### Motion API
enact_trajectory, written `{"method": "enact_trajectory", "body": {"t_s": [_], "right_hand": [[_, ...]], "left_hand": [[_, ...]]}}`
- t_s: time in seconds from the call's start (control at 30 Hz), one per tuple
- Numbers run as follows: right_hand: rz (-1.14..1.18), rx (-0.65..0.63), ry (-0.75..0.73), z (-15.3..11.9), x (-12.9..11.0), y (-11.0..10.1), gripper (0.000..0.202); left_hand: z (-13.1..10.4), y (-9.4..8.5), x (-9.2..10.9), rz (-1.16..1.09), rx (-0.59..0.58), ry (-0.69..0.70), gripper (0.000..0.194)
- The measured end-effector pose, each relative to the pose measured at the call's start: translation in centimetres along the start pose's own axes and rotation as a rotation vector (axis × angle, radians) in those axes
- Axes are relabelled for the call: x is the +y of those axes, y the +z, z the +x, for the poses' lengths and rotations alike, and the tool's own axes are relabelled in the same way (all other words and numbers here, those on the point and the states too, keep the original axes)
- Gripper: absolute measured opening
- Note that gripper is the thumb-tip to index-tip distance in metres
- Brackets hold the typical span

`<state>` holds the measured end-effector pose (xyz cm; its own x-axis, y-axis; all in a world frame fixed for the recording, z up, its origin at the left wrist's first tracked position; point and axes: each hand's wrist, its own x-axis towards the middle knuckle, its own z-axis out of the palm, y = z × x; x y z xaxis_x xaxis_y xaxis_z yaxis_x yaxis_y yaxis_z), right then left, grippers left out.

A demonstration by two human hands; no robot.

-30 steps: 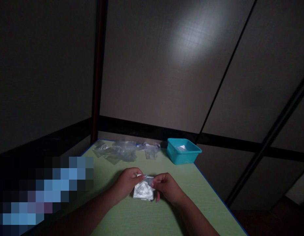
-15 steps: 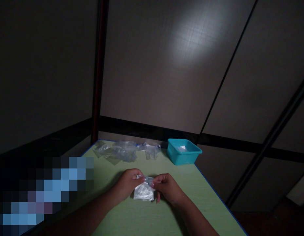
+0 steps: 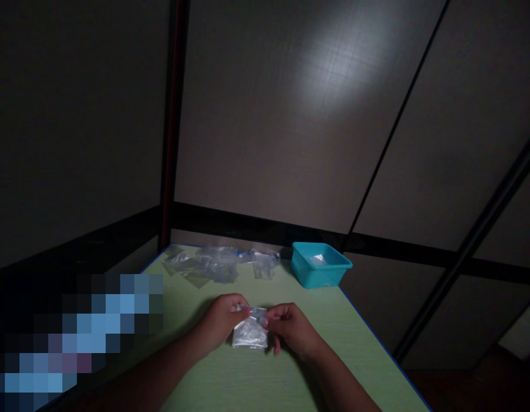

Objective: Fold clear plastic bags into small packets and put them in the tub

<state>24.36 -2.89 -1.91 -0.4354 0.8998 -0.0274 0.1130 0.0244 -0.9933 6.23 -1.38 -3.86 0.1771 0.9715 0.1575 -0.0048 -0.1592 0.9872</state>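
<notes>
A small clear plastic bag (image 3: 250, 334) hangs between my two hands just over the green table. My left hand (image 3: 227, 319) pinches its upper left corner, thumb on top. On the other side, my right hand (image 3: 288, 325) grips the upper right edge between thumb and forefinger, with its lower fingers curled beneath. The bag's surface is shiny and creased; I cannot make out whether anything is inside.
Several clear plastic bags (image 3: 217, 266) lie in a loose spread along the table's far edge. A turquoise basin (image 3: 318, 276) stands at the far right corner with something clear and shiny inside. Behind the green table (image 3: 243, 383) rise dark panels (image 3: 269, 126).
Both hands keep their pinch on the plastic bag and have barely shifted. The bag's creases and glare look slightly different.
</notes>
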Motion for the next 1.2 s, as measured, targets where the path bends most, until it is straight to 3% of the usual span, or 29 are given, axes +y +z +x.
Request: {"method": "enact_trajectory", "body": {"t_s": [0.5, 0.97, 1.2], "right_hand": [[-0.034, -0.003, 0.007, 0.3, 0.8, -0.4, 0.039], [0.025, -0.007, -0.012, 0.5, 0.9, -0.3, 0.039], [0.014, 0.114, -0.078, 0.5, 0.5, -0.5, 0.035]], "left_hand": [[-0.3, 0.1, 0.8, -0.02, -0.016, -0.007, 0.031], [0.1, -0.1, -0.4, -0.028, -0.06, 0.019, 0.032], [0.2, -0.1, -0.1, -0.077, -0.065, -0.046, 0.039]]}}
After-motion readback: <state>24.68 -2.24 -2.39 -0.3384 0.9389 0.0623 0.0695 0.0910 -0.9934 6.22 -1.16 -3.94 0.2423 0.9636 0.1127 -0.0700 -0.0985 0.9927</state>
